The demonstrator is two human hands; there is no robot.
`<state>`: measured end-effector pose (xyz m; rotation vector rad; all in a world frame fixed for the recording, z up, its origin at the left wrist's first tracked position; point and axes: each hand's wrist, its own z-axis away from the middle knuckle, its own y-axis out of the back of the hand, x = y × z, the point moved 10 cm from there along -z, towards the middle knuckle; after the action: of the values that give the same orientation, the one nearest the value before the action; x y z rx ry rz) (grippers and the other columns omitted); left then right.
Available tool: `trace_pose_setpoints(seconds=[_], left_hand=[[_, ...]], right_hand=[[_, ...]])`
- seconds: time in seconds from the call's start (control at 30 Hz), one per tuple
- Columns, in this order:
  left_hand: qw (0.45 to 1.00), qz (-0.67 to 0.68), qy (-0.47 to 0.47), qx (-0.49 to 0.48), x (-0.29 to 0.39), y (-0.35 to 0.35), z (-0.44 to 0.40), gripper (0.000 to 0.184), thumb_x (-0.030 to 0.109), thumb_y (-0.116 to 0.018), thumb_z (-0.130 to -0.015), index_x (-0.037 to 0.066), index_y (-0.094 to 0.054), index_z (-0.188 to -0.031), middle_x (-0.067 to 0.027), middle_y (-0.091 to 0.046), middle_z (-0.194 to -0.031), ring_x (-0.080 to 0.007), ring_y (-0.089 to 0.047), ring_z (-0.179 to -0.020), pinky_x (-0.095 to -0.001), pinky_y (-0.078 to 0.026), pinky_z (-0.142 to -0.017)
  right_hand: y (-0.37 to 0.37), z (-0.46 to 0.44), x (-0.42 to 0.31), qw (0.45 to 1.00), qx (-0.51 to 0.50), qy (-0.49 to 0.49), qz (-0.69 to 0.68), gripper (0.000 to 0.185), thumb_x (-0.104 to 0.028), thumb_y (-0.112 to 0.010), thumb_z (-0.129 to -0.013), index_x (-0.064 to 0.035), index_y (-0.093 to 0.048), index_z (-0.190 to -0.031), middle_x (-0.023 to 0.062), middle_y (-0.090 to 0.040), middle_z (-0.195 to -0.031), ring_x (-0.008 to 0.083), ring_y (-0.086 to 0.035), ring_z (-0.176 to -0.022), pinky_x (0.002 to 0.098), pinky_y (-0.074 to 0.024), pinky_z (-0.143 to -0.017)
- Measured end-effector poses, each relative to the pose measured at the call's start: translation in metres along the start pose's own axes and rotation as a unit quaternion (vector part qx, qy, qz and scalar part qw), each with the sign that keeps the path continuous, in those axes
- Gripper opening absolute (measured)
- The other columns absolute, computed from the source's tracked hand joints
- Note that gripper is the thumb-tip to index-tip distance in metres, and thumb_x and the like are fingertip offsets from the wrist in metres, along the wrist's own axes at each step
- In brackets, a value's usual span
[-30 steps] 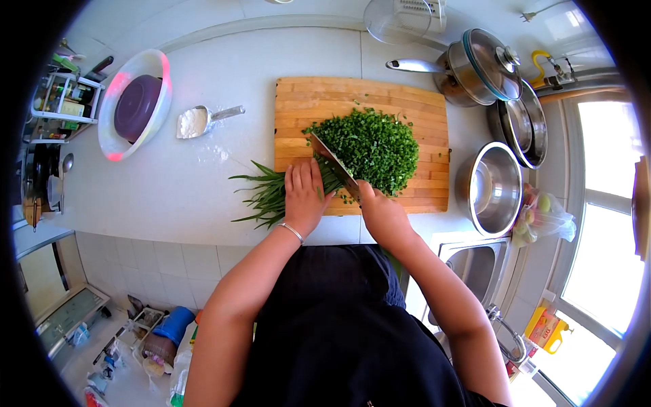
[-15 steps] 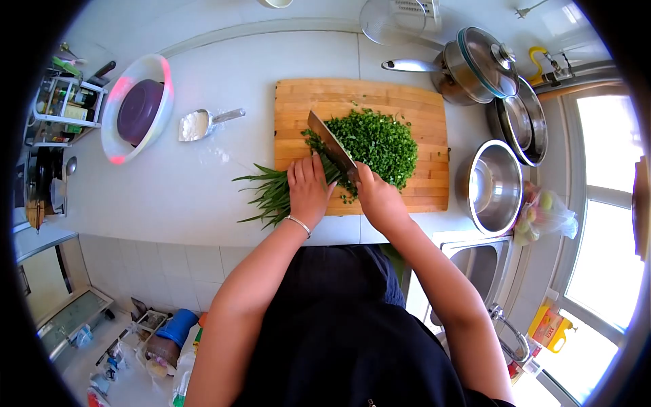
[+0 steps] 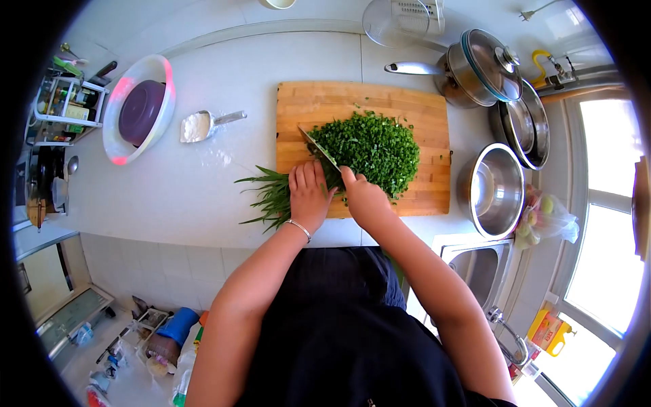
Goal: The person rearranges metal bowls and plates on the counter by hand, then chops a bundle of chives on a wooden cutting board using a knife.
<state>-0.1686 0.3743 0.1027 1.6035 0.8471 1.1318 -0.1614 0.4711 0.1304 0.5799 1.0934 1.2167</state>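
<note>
My left hand (image 3: 310,195), with a bracelet at the wrist, presses long green stalks (image 3: 270,192) against the lower left of the wooden cutting board (image 3: 293,108). Their uncut ends stick out past the board's left edge. In my right hand (image 3: 365,197) is the handle of a knife (image 3: 319,148). The blade slants up and left, close beside my left fingertips, between the stalks and the chopped greens. A wide heap of chopped greens (image 3: 374,150) lies right of the blade. My fingers hide part of the bunch and the knife handle.
A metal scoop of white powder (image 3: 196,127) and a white basin (image 3: 159,122) holding a purple bowl (image 3: 141,112) are on the left. At the right stand a lidded pot (image 3: 468,74), a steel bowl (image 3: 494,190) and stacked pans (image 3: 536,129). A sink (image 3: 478,268) lies lower right.
The knife has shifted left and its blade now stands more edge-on beside my left fingers. My right hand has moved slightly left. My left hand moved slightly right earlier, still on the stalks.
</note>
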Motion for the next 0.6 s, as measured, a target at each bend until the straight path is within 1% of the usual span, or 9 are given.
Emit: trace_pose_setpoints(seconds=[0.1,0.17,0.2,0.33,0.4,0.43,0.5,0.53,0.6], left_hand=[[1.000,0.003,-0.001,-0.006,-0.001,0.006,-0.003,0.083,0.036,-0.072,-0.079,-0.009,-0.034,-0.137,-0.0216,-0.042,-0.128,-0.0380,-0.037,-0.124,-0.0510,-0.025,-0.110],[0.999,0.030,-0.010,-0.014,0.000,0.018,-0.002,0.084,0.037,-0.072,-0.079,-0.009,-0.033,-0.138,-0.0218,-0.041,-0.128,-0.0384,-0.037,-0.124,-0.0504,-0.026,-0.110],[0.998,0.056,-0.014,-0.023,-0.001,0.024,-0.005,0.085,0.038,-0.072,-0.079,-0.009,-0.033,-0.138,-0.0221,-0.041,-0.129,-0.0387,-0.037,-0.124,-0.0498,-0.027,-0.109],[0.996,0.078,-0.031,-0.039,-0.009,0.031,-0.005,0.084,0.038,-0.072,-0.080,-0.010,-0.034,-0.138,-0.0239,-0.042,-0.129,-0.0390,-0.039,-0.123,-0.0466,-0.031,-0.107],[0.992,0.105,-0.062,-0.011,-0.011,0.036,-0.008,0.074,0.035,-0.069,-0.084,-0.010,-0.038,-0.135,-0.0238,-0.043,-0.129,-0.0383,-0.044,-0.119,-0.0434,-0.037,-0.103],[0.992,0.105,-0.064,-0.011,-0.012,0.034,-0.009,0.074,0.035,-0.069,-0.084,-0.010,-0.038,-0.135,-0.0238,-0.043,-0.129,-0.0383,-0.044,-0.119,-0.0434,-0.037,-0.103],[0.993,0.079,-0.081,0.028,-0.013,0.037,-0.009,0.056,0.024,-0.068,-0.085,-0.006,-0.050,-0.128,-0.0221,-0.048,-0.123,-0.0373,-0.051,-0.109,-0.0425,-0.043,-0.095],[0.993,0.078,-0.081,0.029,-0.015,0.035,-0.010,0.056,0.024,-0.068,-0.085,-0.006,-0.050,-0.128,-0.0221,-0.048,-0.123,-0.0373,-0.051,-0.109,-0.0425,-0.043,-0.095],[0.990,0.116,-0.055,0.056,-0.022,0.037,-0.013,0.041,0.013,-0.069,-0.083,-0.002,-0.058,-0.120,-0.0180,-0.056,-0.109,-0.0348,-0.055,-0.099,-0.0420,-0.046,-0.086]], right_hand=[[-0.006,-0.004,0.003,1.000,0.019,0.010,0.010,0.041,-0.006,-0.052,-0.087,-0.0058,-0.039,-0.127,0.0230,-0.062,-0.099,0.0428,-0.066,-0.077,0.0500,-0.0545,-0.066],[0.012,0.003,0.010,0.991,0.097,0.038,-0.079,0.040,-0.010,-0.054,-0.090,-0.0063,-0.040,-0.128,0.0241,-0.064,-0.100,0.0440,-0.064,-0.076,0.0523,-0.0520,-0.063],[0.016,0.008,0.015,0.989,0.102,0.019,-0.103,0.037,-0.013,-0.053,-0.092,-0.0059,-0.041,-0.126,0.0237,-0.064,-0.100,0.0449,-0.063,-0.077,0.0529,-0.0514,-0.065],[0.034,0.022,0.019,0.986,0.112,0.017,-0.124,0.035,-0.012,-0.052,-0.092,-0.0064,-0.041,-0.125,0.0238,-0.064,-0.099,0.0461,-0.062,-0.077,0.0544,-0.0496,-0.068],[0.038,0.024,0.021,0.985,0.117,0.018,-0.123,0.035,-0.012,-0.052,-0.092,-0.0065,-0.041,-0.125,0.0241,-0.064,-0.098,0.0460,-0.062,-0.077,0.0545,-0.0494,-0.067],[0.040,0.026,0.021,0.985,0.119,0.020,-0.122,0.035,-0.012,-0.052,-0.093,-0.0067,-0.041,-0.125,0.0244,-0.064,-0.097,0.0459,-0.062,-0.077,0.0547,-0.0492,-0.067],[0.043,0.028,0.018,0.985,0.117,0.018,-0.123,0.035,-0.012,-0.052,-0.093,-0.0066,-0.041,-0.125,0.0248,-0.064,-0.096,0.0458,-0.062,-0.077,0.0547,-0.0490,-0.066],[0.044,0.029,0.017,0.986,0.115,0.016,-0.124,0.035,-0.012,-0.052,-0.093,-0.0065,-0.041,-0.125,0.0253,-0.064,-0.095,0.0458,-0.062,-0.077,0.0547,-0.0488,-0.066],[0.041,0.030,0.014,0.987,0.106,0.014,-0.119,0.035,-0.012,-0.052,-0.092,-0.0062,-0.041,-0.125,0.0256,-0.064,-0.094,0.0462,-0.062,-0.077,0.0548,-0.0487,-0.066]])
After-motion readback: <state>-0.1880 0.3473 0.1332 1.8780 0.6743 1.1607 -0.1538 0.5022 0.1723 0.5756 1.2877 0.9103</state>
